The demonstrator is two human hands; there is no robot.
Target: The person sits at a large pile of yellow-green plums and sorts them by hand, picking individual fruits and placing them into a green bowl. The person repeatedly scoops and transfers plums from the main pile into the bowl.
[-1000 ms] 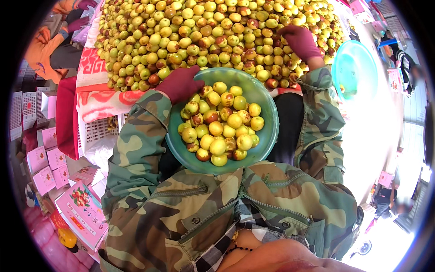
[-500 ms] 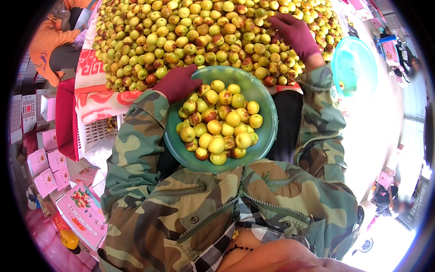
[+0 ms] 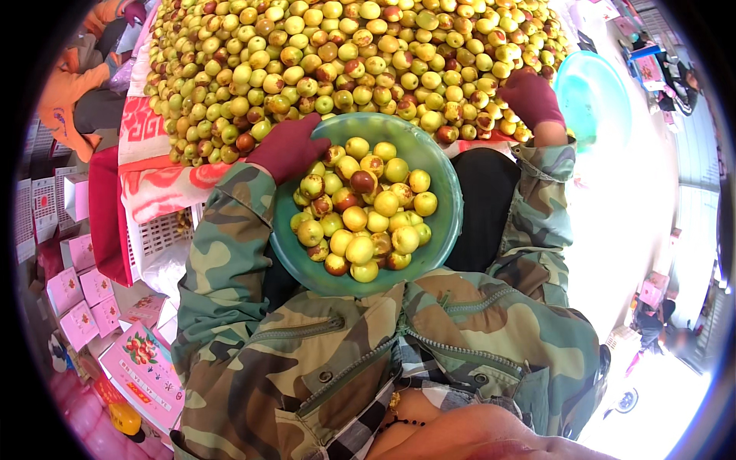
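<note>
A green plastic basin [image 3: 448, 230] rests on my lap, partly filled with yellow-green jujubes [image 3: 360, 249] that have red-brown patches. My left hand [image 3: 287, 147], in a maroon glove, is closed over the basin's far left rim. Beyond the basin spreads a big heap of the same jujubes [image 3: 307, 61]. At the heap's right edge is my right hand [image 3: 530, 98], gloved alike, its fingers curled down against the fruit. What those fingers hold, if anything, is hidden.
A turquoise basin [image 3: 594, 100] stands right of the heap. Under the heap lies a red and white patterned cloth [image 3: 149, 184], above a white plastic crate [image 3: 157, 234]. Pink boxes [image 3: 142, 368] are stacked at left. A person in orange [image 3: 73, 100] sits at far left.
My right hand has moved right and nearer, from over the heap to its right edge, and its fingers have curled. A redder jujube now lies on top in the basin. My left hand stays at the rim.
</note>
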